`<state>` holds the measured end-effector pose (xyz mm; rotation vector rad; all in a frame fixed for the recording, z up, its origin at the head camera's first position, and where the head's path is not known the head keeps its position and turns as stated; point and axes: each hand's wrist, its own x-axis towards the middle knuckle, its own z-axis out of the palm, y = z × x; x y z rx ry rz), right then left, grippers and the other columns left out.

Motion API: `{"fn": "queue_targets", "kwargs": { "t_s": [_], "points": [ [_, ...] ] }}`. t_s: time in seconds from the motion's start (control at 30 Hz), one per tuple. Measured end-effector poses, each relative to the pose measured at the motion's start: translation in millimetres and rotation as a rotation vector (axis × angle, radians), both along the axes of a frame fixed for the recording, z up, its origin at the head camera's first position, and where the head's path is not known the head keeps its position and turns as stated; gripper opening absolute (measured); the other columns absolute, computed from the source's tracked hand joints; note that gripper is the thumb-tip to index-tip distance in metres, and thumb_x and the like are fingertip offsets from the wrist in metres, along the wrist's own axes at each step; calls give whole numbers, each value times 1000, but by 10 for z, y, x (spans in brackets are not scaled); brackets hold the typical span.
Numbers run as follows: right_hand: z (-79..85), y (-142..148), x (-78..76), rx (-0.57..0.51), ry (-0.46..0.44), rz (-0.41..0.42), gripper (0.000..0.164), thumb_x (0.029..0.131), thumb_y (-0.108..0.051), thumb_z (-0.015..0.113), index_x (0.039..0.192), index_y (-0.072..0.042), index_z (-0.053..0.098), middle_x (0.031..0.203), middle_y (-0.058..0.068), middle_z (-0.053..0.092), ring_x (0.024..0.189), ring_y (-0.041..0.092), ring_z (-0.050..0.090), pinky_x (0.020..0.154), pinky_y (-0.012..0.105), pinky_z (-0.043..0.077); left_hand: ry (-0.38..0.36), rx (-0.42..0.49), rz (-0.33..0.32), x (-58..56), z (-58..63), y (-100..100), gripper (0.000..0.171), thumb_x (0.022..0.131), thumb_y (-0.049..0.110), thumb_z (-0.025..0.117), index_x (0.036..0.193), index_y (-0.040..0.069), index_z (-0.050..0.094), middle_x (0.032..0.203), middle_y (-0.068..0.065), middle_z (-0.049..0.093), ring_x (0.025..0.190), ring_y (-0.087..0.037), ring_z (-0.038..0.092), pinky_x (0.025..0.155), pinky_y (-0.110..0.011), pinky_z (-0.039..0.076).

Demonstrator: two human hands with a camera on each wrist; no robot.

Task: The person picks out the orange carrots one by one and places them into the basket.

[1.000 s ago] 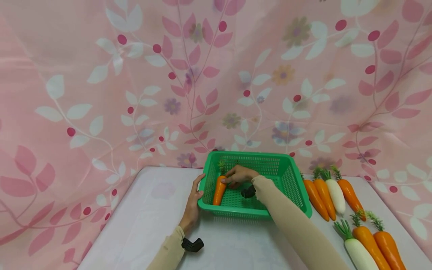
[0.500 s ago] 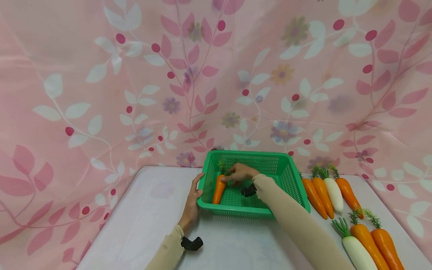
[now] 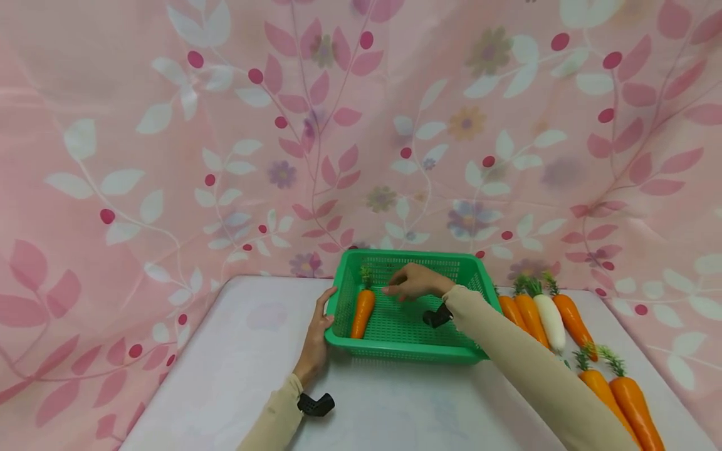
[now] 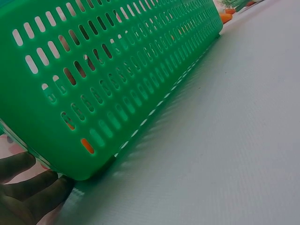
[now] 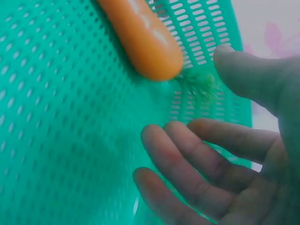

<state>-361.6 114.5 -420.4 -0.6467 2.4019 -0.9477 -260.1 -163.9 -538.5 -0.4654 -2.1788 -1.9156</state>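
An orange carrot [image 3: 363, 313] with a green leafy top lies along the left side inside the green plastic basket [image 3: 406, 352]. My right hand [image 3: 414, 282] hovers inside the basket, to the right of the carrot and apart from it. In the right wrist view the right hand's fingers [image 5: 187, 173] are spread and relaxed, with nothing between them and the thumb. My left hand [image 3: 317, 338] rests against the basket's left side, its fingers stretched along the outer wall. In the left wrist view the left hand's fingers [image 4: 35, 187] touch the basket's end near its lower corner.
To the right of the basket lie carrots [image 3: 572, 322] and a white radish [image 3: 549, 322] in a row. Nearer, more carrots [image 3: 637, 407] lie at the table's right side, partly behind my right sleeve [image 3: 530, 369]. A pink floral cloth [image 3: 361, 125] hangs behind the white table [image 3: 254, 351].
My right hand has let go of the carrot and moved up and to the right. The carrot stays in the basket. My left hand stays at the basket's left side.
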Motion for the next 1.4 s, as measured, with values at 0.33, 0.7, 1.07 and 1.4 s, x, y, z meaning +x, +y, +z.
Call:
{"fn": "queue_targets", "kwargs": {
  "t_s": [0.33,0.7,1.07,1.4],
  "points": [
    [266,549,144,21,142,-21,52,106,-37,64,144,-2,64,134,17,72,109,35,75,90,48,61,-18,6,-14,-4,-17,-20,62,105,22,28,167,29,30,177,-4,21,158,-35,24,124,-71,14],
    [608,1146,399,-50,142,-157,48,106,-37,64,137,0,68,127,18,74,102,24,77,86,43,63,-30,21,-2,8,15,-10,62,105,26,30,166,30,32,177,-4,20,155,-35,28,123,-69,17],
    [478,1748,522,73,177,-417,43,105,-26,65,131,7,69,122,28,73,95,28,71,75,38,63,-24,26,-22,-3,-45,-20,59,108,29,29,167,29,29,177,-5,18,159,-38,23,123,-72,17],
    [-26,2053,550,176,242,-441,40,89,-5,71,123,15,68,125,37,68,98,42,71,78,48,62,-15,28,-36,29,-23,1,60,108,29,29,168,29,28,177,-5,18,159,-36,23,123,-72,15]
  ]
}}
